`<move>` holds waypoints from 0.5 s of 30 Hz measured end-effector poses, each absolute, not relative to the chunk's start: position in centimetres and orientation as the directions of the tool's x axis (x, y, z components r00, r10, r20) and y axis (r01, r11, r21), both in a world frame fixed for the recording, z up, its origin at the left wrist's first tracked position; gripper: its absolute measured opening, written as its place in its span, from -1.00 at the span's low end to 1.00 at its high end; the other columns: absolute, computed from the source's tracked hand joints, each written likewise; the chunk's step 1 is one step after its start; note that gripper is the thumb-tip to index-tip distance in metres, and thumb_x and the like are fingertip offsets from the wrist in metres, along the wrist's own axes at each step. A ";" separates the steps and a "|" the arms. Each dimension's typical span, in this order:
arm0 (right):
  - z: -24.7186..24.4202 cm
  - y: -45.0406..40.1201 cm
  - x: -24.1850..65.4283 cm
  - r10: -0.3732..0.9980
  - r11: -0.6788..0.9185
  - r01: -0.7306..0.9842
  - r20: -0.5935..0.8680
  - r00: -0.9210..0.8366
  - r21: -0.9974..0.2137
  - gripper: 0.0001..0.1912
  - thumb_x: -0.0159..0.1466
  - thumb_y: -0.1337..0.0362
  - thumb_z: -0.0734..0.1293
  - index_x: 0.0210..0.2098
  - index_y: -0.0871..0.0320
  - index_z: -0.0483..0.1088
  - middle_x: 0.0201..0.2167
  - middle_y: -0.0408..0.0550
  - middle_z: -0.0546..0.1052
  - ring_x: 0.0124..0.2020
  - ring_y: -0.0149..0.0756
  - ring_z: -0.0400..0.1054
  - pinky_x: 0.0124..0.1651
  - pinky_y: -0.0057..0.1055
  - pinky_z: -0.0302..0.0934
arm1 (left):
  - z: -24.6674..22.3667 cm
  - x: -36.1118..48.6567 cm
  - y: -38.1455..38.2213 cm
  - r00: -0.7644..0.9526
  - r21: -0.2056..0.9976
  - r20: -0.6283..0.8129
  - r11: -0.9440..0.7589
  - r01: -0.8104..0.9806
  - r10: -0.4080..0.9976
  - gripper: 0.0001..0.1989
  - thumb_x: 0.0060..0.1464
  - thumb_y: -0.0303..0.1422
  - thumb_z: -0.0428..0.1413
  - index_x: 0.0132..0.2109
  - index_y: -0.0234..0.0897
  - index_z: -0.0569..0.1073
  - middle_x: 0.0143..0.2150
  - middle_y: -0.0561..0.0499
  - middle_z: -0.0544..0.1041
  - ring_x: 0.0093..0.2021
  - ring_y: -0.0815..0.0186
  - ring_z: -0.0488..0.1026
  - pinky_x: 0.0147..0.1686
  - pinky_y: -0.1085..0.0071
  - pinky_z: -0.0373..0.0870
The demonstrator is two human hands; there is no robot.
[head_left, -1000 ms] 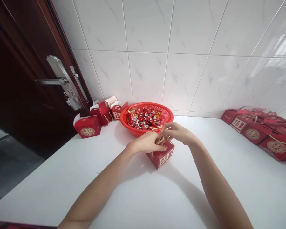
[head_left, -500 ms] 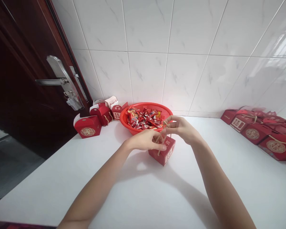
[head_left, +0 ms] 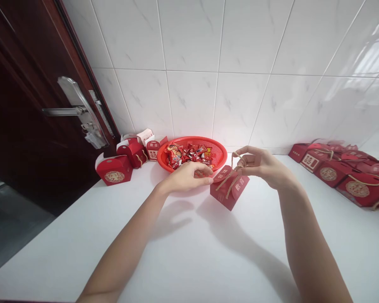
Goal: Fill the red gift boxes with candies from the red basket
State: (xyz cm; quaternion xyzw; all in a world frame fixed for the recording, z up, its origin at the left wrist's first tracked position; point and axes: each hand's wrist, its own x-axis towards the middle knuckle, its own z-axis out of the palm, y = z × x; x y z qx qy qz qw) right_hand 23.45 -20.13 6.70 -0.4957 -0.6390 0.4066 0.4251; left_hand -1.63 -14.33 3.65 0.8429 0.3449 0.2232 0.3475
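My right hand [head_left: 262, 166] pinches the twine handle [head_left: 236, 162] of a small red gift box [head_left: 226, 194]. The box hangs tilted above the white tabletop, its flaps folded shut at the top. Just left of it is my left hand [head_left: 189, 176], fingers apart and curved, holding nothing. Whether its thumb tip touches the box I cannot tell. Behind that hand stands a red plastic basket [head_left: 222, 147] with wrapped candies [head_left: 189, 155] inside; the hand hides part of its front rim.
At the back left stand several red boxes [head_left: 115, 170] with open tops. Along the right, closed red boxes [head_left: 341, 170] with twine handles sit in a cluster. A tiled wall [head_left: 189, 101] borders the white table [head_left: 177, 269]; a dark door [head_left: 25, 126] is at left.
The box has risen and moved right, hanging from my right hand by its twine. My left hand has let go of it and opened. The view has shifted slightly.
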 end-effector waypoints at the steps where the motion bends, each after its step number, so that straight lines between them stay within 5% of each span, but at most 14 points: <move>1: 6.6 -20.3 24.0 0.981 0.184 0.311 0.156 -0.112 -0.932 -0.53 -0.06 0.25 0.52 -0.17 0.13 0.40 -0.52 -0.19 0.44 -0.36 -0.22 0.42 -0.28 -0.30 0.27 | 3.7 -1.7 -14.3 0.661 0.737 0.132 -0.519 0.433 0.739 -0.60 0.05 -0.07 0.21 -0.07 -0.24 0.58 0.01 -0.08 0.61 0.04 0.09 0.51 0.03 0.24 0.42; 10: 7.4 -26.5 33.0 0.860 0.012 0.496 0.262 0.438 -0.868 -0.71 -0.03 0.30 0.49 -0.29 0.14 0.47 -0.48 -0.05 0.53 -0.36 -0.20 0.44 -0.28 -0.29 0.27 | 5.0 -3.1 -13.9 0.605 0.747 0.147 -0.489 0.451 0.782 -0.59 0.02 -0.03 0.22 -0.10 -0.21 0.59 -0.05 -0.06 0.64 -0.02 0.10 0.54 0.07 0.19 0.44; 15: 6.6 -30.8 39.5 0.654 -0.234 0.482 0.230 0.721 -0.845 -0.84 -0.05 0.35 0.47 -0.42 0.12 0.49 -0.47 0.09 0.59 -0.47 -0.14 0.43 -0.50 -0.28 0.17 | 5.9 -4.1 -14.0 0.533 0.789 0.167 -0.436 0.433 0.830 -0.58 -0.07 -0.02 0.28 -0.14 -0.21 0.60 -0.07 -0.07 0.64 0.01 0.07 0.54 0.11 0.17 0.44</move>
